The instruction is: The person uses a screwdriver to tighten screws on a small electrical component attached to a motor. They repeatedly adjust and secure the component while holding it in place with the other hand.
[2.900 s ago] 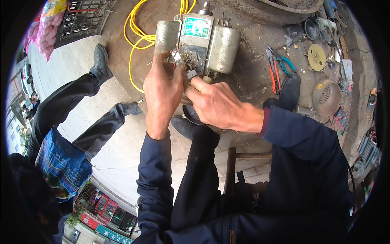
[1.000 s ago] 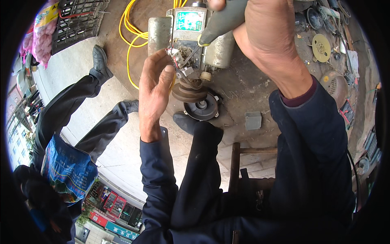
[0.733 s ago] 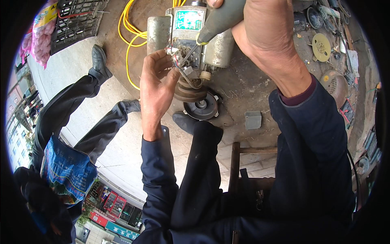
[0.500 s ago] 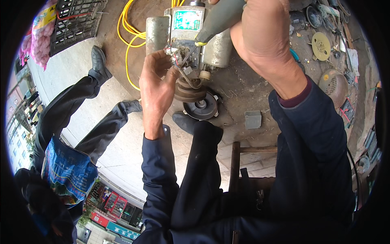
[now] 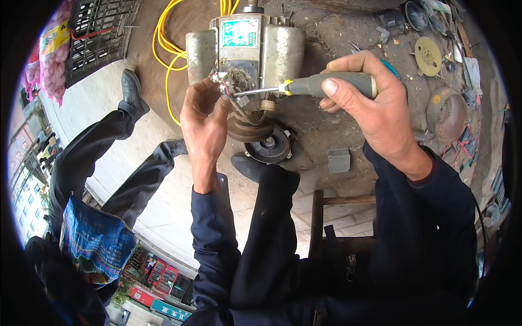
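Note:
A grey electric motor (image 5: 240, 60) stands on the ground ahead of me, with a grey cylinder housing on each side. Small wires and a pale terminal block (image 5: 226, 82) stick out of its opened connection box. My left hand (image 5: 205, 122) pinches this block between thumb and fingers. In my right hand (image 5: 383, 111) is a screwdriver (image 5: 331, 85) with a dark grey handle and yellow collar, held almost level. Its shaft points left and its tip meets the block beside my left fingertips; the exact contact is hidden. Below the motor sits a grooved pulley (image 5: 249, 129).
A black round cover (image 5: 268, 148) lies beside my shoe. A small grey square lid (image 5: 339, 161) is on the ground, and a yellow reel (image 5: 428, 56) among scrap parts at right. Yellow cable (image 5: 163, 38) coils at left, near a black crate (image 5: 98, 43) and another person's legs (image 5: 92, 138).
My right hand has dropped lower and swung right, bringing the screwdriver from a steep slant to nearly level. The motor now shows more fully. My left hand keeps its pinch on the block.

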Demonstrator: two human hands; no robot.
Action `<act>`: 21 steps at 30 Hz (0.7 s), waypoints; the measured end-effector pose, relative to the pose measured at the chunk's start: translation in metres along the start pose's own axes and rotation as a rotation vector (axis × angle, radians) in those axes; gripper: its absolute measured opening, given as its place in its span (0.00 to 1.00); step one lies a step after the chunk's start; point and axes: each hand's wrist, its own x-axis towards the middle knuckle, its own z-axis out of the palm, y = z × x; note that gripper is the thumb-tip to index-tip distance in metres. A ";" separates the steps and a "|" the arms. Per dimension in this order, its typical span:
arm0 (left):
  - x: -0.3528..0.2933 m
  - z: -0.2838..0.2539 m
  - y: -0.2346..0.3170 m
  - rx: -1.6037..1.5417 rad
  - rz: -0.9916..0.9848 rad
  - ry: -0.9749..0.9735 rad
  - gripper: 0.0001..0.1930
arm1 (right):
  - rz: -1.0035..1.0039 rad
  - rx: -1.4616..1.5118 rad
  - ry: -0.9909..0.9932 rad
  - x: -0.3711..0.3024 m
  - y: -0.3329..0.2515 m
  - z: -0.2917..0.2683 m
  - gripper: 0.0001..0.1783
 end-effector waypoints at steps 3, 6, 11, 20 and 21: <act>-0.001 0.002 -0.002 -0.064 -0.032 0.022 0.17 | 0.102 0.129 0.074 -0.005 0.008 0.003 0.21; 0.000 0.003 -0.005 -0.097 -0.043 0.053 0.17 | 0.095 0.186 0.100 -0.004 0.011 0.004 0.23; -0.003 0.003 -0.005 -0.085 -0.030 0.054 0.17 | 0.239 0.275 0.123 -0.001 0.011 0.000 0.26; -0.002 0.002 -0.004 -0.109 -0.051 0.074 0.18 | 0.178 0.205 0.152 0.001 0.013 0.003 0.24; -0.002 0.002 -0.005 -0.108 -0.045 0.082 0.18 | 0.114 0.178 0.146 0.000 0.012 0.004 0.23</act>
